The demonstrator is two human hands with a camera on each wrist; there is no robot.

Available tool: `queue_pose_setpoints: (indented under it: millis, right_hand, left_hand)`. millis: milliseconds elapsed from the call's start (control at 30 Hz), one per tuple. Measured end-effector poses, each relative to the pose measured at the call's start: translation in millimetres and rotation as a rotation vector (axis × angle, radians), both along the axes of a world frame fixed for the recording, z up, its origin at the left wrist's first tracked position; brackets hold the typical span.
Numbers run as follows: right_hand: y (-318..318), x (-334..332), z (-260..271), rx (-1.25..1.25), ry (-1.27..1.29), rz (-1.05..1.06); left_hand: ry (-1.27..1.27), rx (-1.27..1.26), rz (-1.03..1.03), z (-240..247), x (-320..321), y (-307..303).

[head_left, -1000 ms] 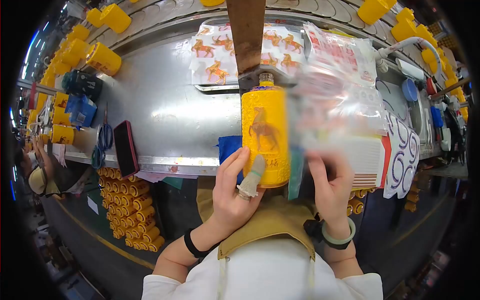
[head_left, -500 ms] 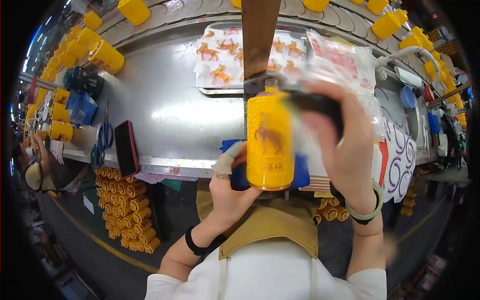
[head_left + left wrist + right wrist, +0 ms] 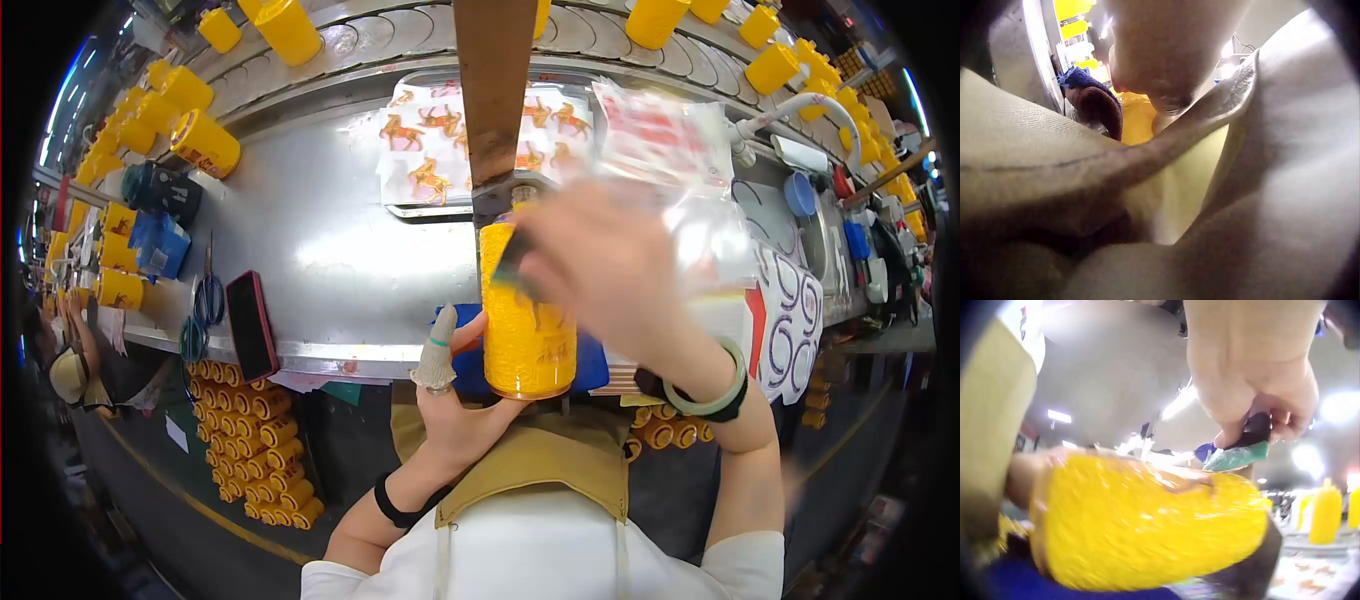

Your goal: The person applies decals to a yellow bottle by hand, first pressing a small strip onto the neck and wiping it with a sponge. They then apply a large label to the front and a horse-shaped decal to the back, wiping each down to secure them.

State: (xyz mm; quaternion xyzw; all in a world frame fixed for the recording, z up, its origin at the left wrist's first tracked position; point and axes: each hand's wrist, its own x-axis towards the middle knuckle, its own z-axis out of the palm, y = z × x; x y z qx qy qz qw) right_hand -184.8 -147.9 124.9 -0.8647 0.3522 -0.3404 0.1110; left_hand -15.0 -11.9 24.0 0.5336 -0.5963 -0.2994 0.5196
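A yellow textured bottle [image 3: 530,365] with a clear neck leans on a blue cloth [image 3: 592,368]; a horse decal on its front is partly covered. My left hand [image 3: 458,410] grips the bottle low on its left side, one finger wearing a knitted finger cot [image 3: 434,362]. In the left wrist view, skin and fabric leave only a patch of the bottle [image 3: 1138,122] visible. My right hand [image 3: 610,265], blurred, pinches a squeegee [image 3: 512,258] against the bottle's upper front. The right wrist view shows its black grip and green blade [image 3: 1241,456] along the bottle.
Horse decal sheets [image 3: 415,130] lie on a tray behind a brown post [image 3: 492,90]. Plastic-wrapped sheets [image 3: 680,140] are at right. A phone [image 3: 252,325] and scissors [image 3: 209,290] lie at left. Yellow bottles [image 3: 288,32] stand along the conveyor.
My left hand has shifted from the bottle's front face to its lower left side. My right hand, with the squeegee, has come up from the lower right and across the bottle's upper front.
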Motion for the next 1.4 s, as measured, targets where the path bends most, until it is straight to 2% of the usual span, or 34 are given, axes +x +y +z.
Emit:
queue_pose_setpoints:
  millis: [33, 67, 100, 200, 233, 300, 367, 400, 433, 500, 567, 633, 700, 733, 767, 833, 867, 933, 967, 1000, 1033, 1067, 1100, 1167, 1267, 1400]
  right_hand:
    - [-5.0, -0.8, 3.9, -0.003, -0.01, -0.089]
    - [-12.3, -7.3, 8.6, -0.15, 0.042, -0.172]
    - [-12.5, -12.6, 7.1, -0.15, 0.04, -0.174]
    - [-3.0, -21.6, -8.6, -0.414, 0.047, -0.051]
    - [9.9, -24.5, -21.6, -0.413, 0.044, -0.052]
    - [37.0, -30.4, -44.0, -0.258, 0.011, 0.317]
    - [59.0, -24.3, -31.1, -0.129, -0.084, 0.355]
    - [59.7, -22.8, -38.9, -0.024, -0.169, 0.273]
    - [52.8, -20.9, -32.3, 0.12, -0.197, 0.096]
    - [21.7, -26.4, -44.7, 0.02, -0.215, -0.184]
    - [12.1, -34.7, -39.8, -0.122, -0.218, -0.285]
    - [29.9, -33.7, -31.7, -0.138, -0.153, -0.263]
    - [54.0, -22.4, -36.8, 0.474, -0.464, -0.184]
    - [50.9, -21.6, -41.6, 0.295, -0.342, -0.13]
    - [44.0, -24.0, -41.2, 0.297, -0.345, -0.135]
    - [24.3, -36.2, -36.5, 0.108, -0.334, -0.452]
    - [20.2, -43.7, -26.1, 0.071, -0.305, -0.53]
    - [21.1, -52.8, -24.4, 0.082, -0.433, -0.529]
    - [26.2, -56.0, -23.1, 0.131, -0.471, -0.531]
    - [31.0, -57.6, -25.2, 0.129, -0.472, -0.532]
    - [35.8, -58.7, -29.9, 0.253, -0.625, -0.487]
    - [40.3, -60.1, -33.8, 0.376, -0.778, -0.437]
    - [44.9, -65.7, -36.2, 0.462, -0.759, -0.399]
    - [54.4, -66.2, -46.2, 0.583, -0.897, -0.381]
    - [66.8, -58.7, -46.2, 0.735, -0.938, -0.336]
    - [74.6, -50.6, -44.6, 0.754, -0.894, -0.313]
  left_hand:
    - [-0.038, -0.025, 0.005, 0.5, 0.4, -0.4]
    - [-0.076, -0.05, 0.011, 1.1, 0.7, -0.6]
    - [-0.079, -0.05, 0.009, 2.6, 1.4, -1.0]
    - [-0.132, -0.045, 0.01, 4.6, 4.2, -0.9]
    - [-0.102, -0.046, -0.002, 2.8, 5.1, -0.5]
    - [-0.071, -0.051, -0.02, -4.8, 5.7, -1.5]
    - [0.1, 0.011, -0.014, -15.7, 4.9, -0.9]
    - [0.038, 0.003, -0.054, -11.0, 10.3, -2.8]
    - [0.035, 0.007, -0.058, -11.8, 11.4, -3.2]
    - [-0.005, 0.02, -0.094, -12.0, 13.9, -3.9]
    - [-0.024, 0.028, -0.101, -10.0, 15.0, -4.5]
    - [-0.022, 0.041, -0.092, -10.9, 15.4, -4.1]
    - [-0.034, 0.065, -0.126, -12.8, 18.4, -4.6]
    - [-0.043, 0.091, -0.16, -12.3, 20.0, -4.9]
    - [-0.044, 0.094, -0.166, -8.5, 22.2, -4.3]
    - [0.0, 0.21, -0.272, 10.1, 24.8, -8.4]
    - [-0.002, 0.202, -0.273, 15.7, 26.6, -11.8]
    - [0.217, 0.264, -0.32, 24.7, 29.4, -16.5]
    - [0.215, 0.262, -0.32, 27.4, 29.7, -19.0]
    - [0.365, 0.356, -0.313, 29.7, 29.1, -22.3]
    - [0.515, 0.449, -0.306, 33.1, 27.9, -26.6]
    - [0.442, 0.44, -0.343, 40.3, 26.0, -33.5]
    - [0.438, 0.438, -0.343, 45.3, 24.8, -39.1]
    - [0.431, 0.556, -0.333, 52.0, 23.5, -48.1]
    - [0.423, 0.618, -0.319, 51.5, 21.3, -59.6]
    - [0.538, 0.728, -0.233, 50.7, 15.9, -70.9]
